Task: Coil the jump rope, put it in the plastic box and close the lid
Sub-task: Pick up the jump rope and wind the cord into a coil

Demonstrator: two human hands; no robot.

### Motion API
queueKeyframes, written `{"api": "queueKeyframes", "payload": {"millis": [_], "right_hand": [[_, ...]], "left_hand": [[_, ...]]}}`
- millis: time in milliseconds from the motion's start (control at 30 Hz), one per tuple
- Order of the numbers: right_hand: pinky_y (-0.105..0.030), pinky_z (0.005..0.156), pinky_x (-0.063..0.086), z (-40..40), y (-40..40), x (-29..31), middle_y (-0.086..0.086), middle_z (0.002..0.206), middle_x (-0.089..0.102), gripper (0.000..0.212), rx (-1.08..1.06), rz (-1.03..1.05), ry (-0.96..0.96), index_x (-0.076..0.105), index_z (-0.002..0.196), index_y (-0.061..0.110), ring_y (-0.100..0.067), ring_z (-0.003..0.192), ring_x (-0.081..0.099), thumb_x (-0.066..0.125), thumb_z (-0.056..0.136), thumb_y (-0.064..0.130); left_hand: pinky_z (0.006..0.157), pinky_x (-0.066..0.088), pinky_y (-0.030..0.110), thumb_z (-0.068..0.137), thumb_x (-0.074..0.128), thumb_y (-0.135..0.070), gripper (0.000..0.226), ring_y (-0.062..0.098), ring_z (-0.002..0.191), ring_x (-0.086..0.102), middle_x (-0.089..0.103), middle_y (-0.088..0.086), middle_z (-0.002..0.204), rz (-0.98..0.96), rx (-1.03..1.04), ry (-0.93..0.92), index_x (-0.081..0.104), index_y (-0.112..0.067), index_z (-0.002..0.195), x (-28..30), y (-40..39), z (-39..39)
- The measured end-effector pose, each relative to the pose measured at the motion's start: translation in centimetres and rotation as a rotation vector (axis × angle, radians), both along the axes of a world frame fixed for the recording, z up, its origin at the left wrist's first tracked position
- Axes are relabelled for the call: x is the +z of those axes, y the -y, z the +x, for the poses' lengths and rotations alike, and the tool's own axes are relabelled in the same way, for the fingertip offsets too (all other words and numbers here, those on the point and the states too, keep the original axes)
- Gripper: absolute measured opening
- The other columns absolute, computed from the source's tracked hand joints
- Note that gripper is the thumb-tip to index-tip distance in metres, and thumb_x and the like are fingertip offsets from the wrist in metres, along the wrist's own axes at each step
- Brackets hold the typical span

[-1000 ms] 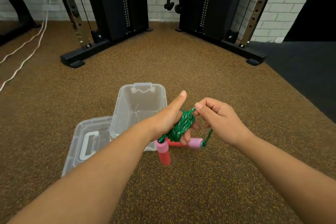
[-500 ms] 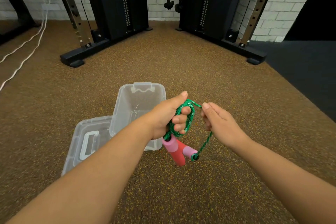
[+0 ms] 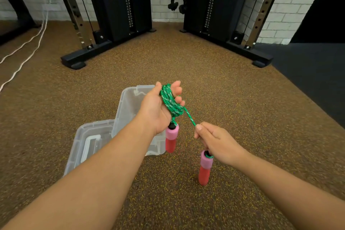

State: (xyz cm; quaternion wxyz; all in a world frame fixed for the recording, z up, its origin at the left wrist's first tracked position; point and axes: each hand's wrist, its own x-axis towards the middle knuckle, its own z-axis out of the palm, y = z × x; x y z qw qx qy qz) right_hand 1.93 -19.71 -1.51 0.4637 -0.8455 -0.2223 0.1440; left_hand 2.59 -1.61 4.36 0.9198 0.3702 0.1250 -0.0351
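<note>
A green jump rope (image 3: 170,102) is wound in several turns around my left hand (image 3: 156,110), which is raised above the clear plastic box (image 3: 128,102). One pink and red handle (image 3: 171,139) hangs straight down below that hand. My right hand (image 3: 214,141) pinches the last straight stretch of rope lower right, and the second handle (image 3: 205,168) dangles under it. The box stands open on the floor, partly hidden by my left forearm. Its clear lid (image 3: 87,140) lies flat against the box's left near side.
Brown speckled rubber floor (image 3: 186,65) all around. A black cable machine with two angled base feet (image 3: 74,61) (image 3: 261,61) stands at the back. White cords (image 3: 24,46) run along the floor at far left. Darker matting (image 3: 313,73) lies to the right.
My left hand rose and turned with more rope wrapped on it. My right hand dropped lower and to the right, pulling the loose end taut, and the two handles now hang apart.
</note>
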Motion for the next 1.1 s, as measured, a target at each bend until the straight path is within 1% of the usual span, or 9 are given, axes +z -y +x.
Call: {"api": "queueKeyframes", "payload": {"millis": [233,467,633,700,767,867,967,1033,1100], "right_hand": [[-0.016,0.05,0.03,-1.1,-0.6,1.5,0.018,0.046,0.045,0.027,0.144,-0.078,0.101,0.062,0.077,0.02,-0.001,0.048,0.039,0.046,0.098,0.027],[-0.019,0.045,0.04,-1.3,-0.5,3.9,-0.007,0.057,0.04,0.024,0.126,0.028,0.014,0.064,0.076,0.021,-0.011,0.042,0.048,0.048,0.094,0.019],[-0.029,0.048,0.044,-1.3,-0.5,4.6,0.009,0.049,0.05,0.02,0.145,-0.05,0.111,0.066,0.082,0.024,-0.007,0.045,0.05,0.049,0.088,0.016],[-0.025,0.049,0.043,-1.6,-0.7,4.5,0.017,0.053,0.057,0.018,0.193,-0.116,0.164,0.065,0.085,0.025,-0.005,0.044,0.05,0.05,0.084,0.014],[-0.024,0.048,0.041,-1.6,-0.8,4.7,0.013,0.066,0.065,0.02,0.196,-0.11,0.203,0.065,0.085,0.027,-0.004,0.044,0.048,0.052,0.082,0.012],[-0.025,0.054,0.043,-0.8,-0.4,5.1,0.007,0.069,0.067,0.022,0.119,0.009,0.147,0.069,0.083,0.022,-0.004,0.051,0.049,0.056,0.081,0.005],[-0.033,0.061,0.048,-0.1,0.2,5.4,0.007,0.071,0.067,0.022,0.077,0.08,0.119,0.066,0.085,0.019,-0.011,0.059,0.056,0.058,0.08,0.0],[-0.042,0.053,0.049,0.2,0.4,5.3,0.001,0.068,0.061,0.02,0.036,0.178,0.025,0.061,0.089,0.017,-0.023,0.054,0.056,0.06,0.083,-0.001],[-0.041,0.05,0.046,0.6,0.5,5.3,-0.001,0.069,0.057,0.019,0.031,0.209,0.014,0.058,0.089,0.019,-0.022,0.05,0.052,0.062,0.084,0.001]], "left_hand": [[0.085,0.046,0.031,0.102,0.018,-0.036,0.046,0.022,0.085,0.063,0.067,0.013,0.1,0.065,-0.002,0.005,0.043,-0.004,0.122,0.3,0.4,-0.1],[0.085,0.045,0.033,0.098,0.01,-0.049,0.062,0.025,0.085,0.064,0.067,0.019,0.1,0.47,-0.049,-0.031,0.045,-0.002,0.119,-0.6,0.9,0.0],[0.1,0.042,0.039,0.095,0.01,-0.056,0.067,0.027,0.092,0.065,0.069,0.019,0.105,0.65,-0.087,-0.027,0.044,-0.005,0.125,-1.2,1.2,0.1],[0.104,0.041,0.042,0.095,0.011,-0.057,0.066,0.027,0.091,0.065,0.07,0.017,0.097,0.705,-0.1,-0.011,0.052,-0.008,0.111,-0.9,1.6,-0.2],[0.1,0.044,0.041,0.095,0.012,-0.057,0.063,0.027,0.09,0.062,0.069,0.016,0.093,0.807,-0.163,-0.007,0.058,-0.014,0.089,-0.8,1.7,-0.7],[0.091,0.043,0.027,0.084,0.012,-0.074,0.079,0.014,0.094,0.062,0.069,0.012,0.103,1.027,-0.331,-0.003,0.067,-0.018,0.089,-0.9,1.5,-1.7],[0.079,0.044,0.028,0.083,0.005,-0.075,0.09,0.015,0.068,0.063,0.068,0.01,0.072,1.207,-0.472,0.021,0.068,-0.013,0.071,-0.8,1.1,-2.4],[0.072,0.046,0.034,0.078,0.002,-0.08,0.093,0.019,0.054,0.058,0.059,0.006,0.054,1.215,-0.55,0.051,0.069,-0.016,0.063,-1.0,1.2,-2.5],[0.06,0.044,0.029,0.075,0.001,-0.082,0.098,0.018,0.043,0.047,0.046,0.002,0.044,1.137,-0.611,0.044,0.069,-0.012,0.067,-1.3,1.1,-2.3]]}}
